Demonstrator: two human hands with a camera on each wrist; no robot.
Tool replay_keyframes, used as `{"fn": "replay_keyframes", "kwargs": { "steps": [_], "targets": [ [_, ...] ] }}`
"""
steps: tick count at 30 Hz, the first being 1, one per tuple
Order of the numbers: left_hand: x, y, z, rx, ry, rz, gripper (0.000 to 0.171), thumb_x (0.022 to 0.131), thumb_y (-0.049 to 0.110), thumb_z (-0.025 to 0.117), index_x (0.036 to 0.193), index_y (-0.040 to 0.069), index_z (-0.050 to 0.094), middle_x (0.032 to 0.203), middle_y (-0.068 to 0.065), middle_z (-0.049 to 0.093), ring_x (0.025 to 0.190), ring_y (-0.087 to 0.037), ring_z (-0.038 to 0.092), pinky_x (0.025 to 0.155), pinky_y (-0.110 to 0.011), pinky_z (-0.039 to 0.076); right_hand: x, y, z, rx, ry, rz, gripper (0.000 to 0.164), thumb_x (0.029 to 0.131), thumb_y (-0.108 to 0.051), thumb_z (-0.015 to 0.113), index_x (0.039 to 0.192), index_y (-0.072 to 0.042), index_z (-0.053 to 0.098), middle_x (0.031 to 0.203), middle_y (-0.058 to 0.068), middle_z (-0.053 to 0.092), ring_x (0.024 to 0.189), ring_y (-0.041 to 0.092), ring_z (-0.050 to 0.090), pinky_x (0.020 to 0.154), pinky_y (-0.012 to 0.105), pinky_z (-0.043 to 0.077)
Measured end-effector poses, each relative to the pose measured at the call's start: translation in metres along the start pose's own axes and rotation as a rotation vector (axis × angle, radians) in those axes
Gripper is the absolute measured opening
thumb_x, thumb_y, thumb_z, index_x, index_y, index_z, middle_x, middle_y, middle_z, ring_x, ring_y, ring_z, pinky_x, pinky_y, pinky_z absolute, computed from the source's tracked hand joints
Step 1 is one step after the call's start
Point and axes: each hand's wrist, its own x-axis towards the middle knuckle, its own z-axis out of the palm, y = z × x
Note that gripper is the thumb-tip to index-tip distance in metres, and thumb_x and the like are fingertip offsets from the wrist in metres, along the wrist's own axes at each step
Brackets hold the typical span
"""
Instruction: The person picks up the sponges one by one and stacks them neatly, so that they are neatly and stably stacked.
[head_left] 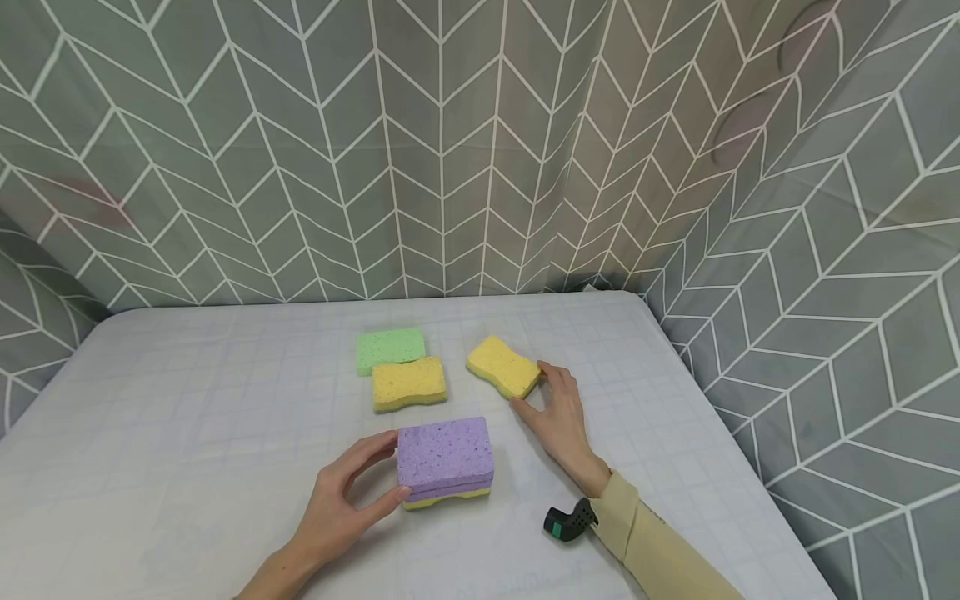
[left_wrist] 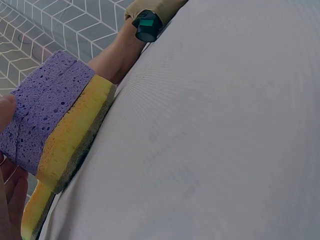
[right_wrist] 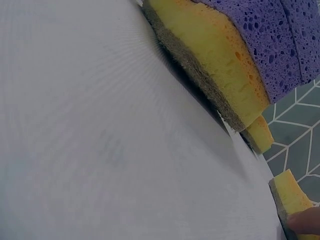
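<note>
Two purple sponges [head_left: 446, 454] lie stacked on a yellow sponge [left_wrist: 75, 130] with a dark scouring underside, near the table's front middle. My left hand [head_left: 337, 496] holds this stack at its left side, thumb at the front corner and fingers at the back. To the right and farther back, my right hand [head_left: 558, 417] pinches the right end of another yellow sponge [head_left: 502, 367] between thumb and fingers; that sponge lies at an angle. In the right wrist view a fingertip [right_wrist: 305, 221] touches it.
Behind the stack, a third yellow sponge [head_left: 409, 383] sits in front of a green sponge [head_left: 390, 348], hiding part of its front edge. All rest on a white-covered table [head_left: 187, 417]. Grey chevron-patterned curtains [head_left: 420, 150] hang behind and beside the table.
</note>
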Motion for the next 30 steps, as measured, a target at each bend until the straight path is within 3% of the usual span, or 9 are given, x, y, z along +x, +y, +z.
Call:
{"fn": "replay_keyframes", "kwargs": {
  "steps": [9, 30],
  "targets": [
    [-0.0006, -0.0012, 0.0008, -0.011, 0.004, 0.019, 0.068, 0.078, 0.0, 0.083, 0.14, 0.006, 0.054, 0.135, -0.009, 0.061, 0.12, -0.012, 0.062, 0.106, -0.021, 0.049, -0.0002, 0.0004, 0.0001, 0.014, 0.004, 0.002, 0.07, 0.083, -0.021, 0.082, 0.141, 0.0, 0.048, 0.134, 0.017, 0.051, 0.13, 0.034, 0.045, 0.112, 0.052, 0.041],
    [-0.0005, -0.0001, 0.0002, 0.003, -0.002, -0.01, 0.069, 0.079, 0.002, 0.083, 0.141, 0.009, 0.054, 0.136, -0.006, 0.06, 0.121, -0.011, 0.061, 0.105, -0.019, 0.049, -0.0024, -0.0016, -0.0024, 0.081, 0.047, -0.006, 0.067, 0.088, -0.027, 0.077, 0.144, -0.007, 0.047, 0.137, 0.011, 0.049, 0.133, 0.031, 0.044, 0.115, 0.053, 0.037]
  ]
}}
